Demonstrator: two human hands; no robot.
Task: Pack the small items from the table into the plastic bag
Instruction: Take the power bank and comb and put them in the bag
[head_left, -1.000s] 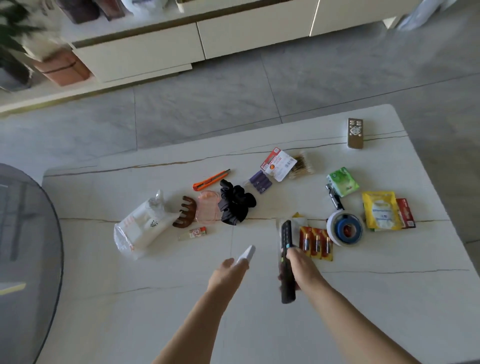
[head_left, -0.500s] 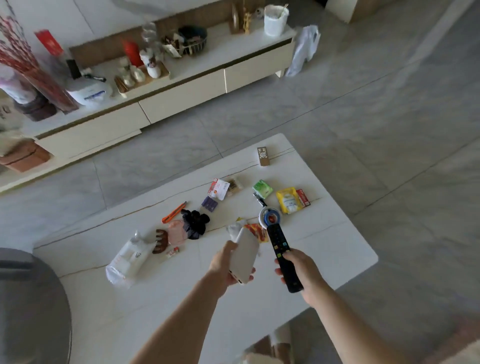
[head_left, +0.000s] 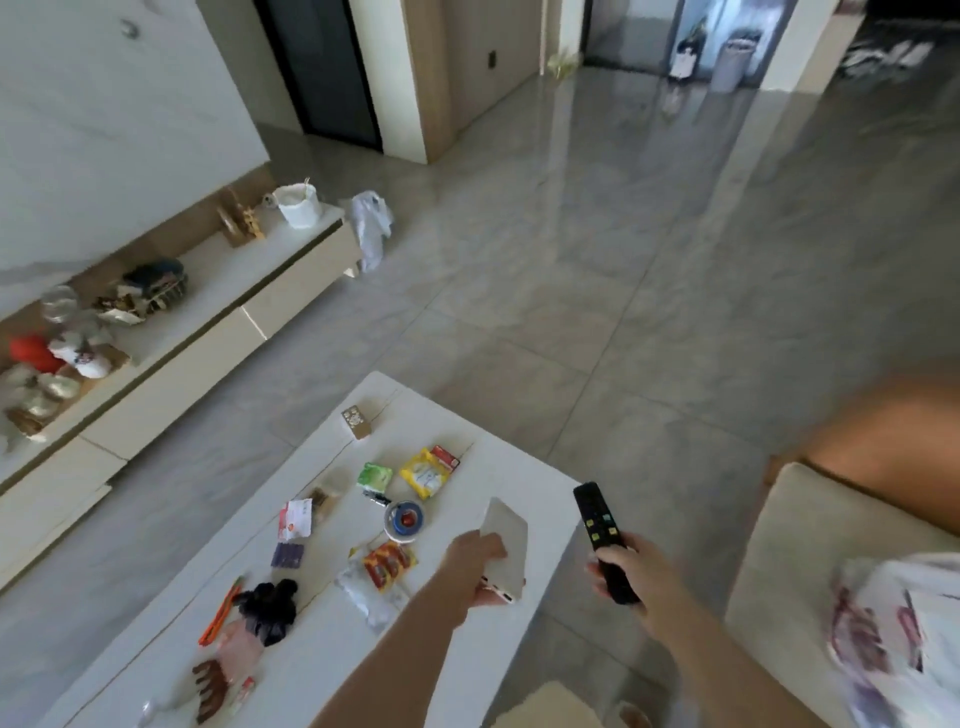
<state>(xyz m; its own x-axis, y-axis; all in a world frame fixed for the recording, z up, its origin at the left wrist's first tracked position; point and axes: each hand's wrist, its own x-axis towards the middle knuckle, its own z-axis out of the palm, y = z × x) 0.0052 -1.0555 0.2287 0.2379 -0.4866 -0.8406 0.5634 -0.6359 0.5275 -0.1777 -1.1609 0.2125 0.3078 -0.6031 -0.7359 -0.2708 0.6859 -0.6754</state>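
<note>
My left hand (head_left: 475, 566) grips a flat white slab-shaped device (head_left: 506, 545) above the right edge of the white table (head_left: 322, 644). My right hand (head_left: 631, 577) holds a black remote control (head_left: 602, 540) out past the table, over the floor. On the table lie small items: a tape roll (head_left: 404, 519), a battery pack (head_left: 388, 564), a yellow packet (head_left: 423, 473), a green packet (head_left: 375, 475), a black scrunchie (head_left: 270, 608), an orange cutter (head_left: 221, 616), a brown hair claw (head_left: 210, 686). A clear plastic bag (head_left: 366, 595) lies beside the batteries.
A small brown remote (head_left: 356, 422) sits at the table's far corner. A beige sofa (head_left: 779, 571) with a patterned cloth (head_left: 893, 634) stands to the right. A low cabinet (head_left: 171, 353) with clutter runs along the left wall. Grey tiled floor (head_left: 571, 312) stretches beyond.
The view has swung up and to the right. Both hands have moved right, off the table's middle, still carrying the white device and the black remote.
</note>
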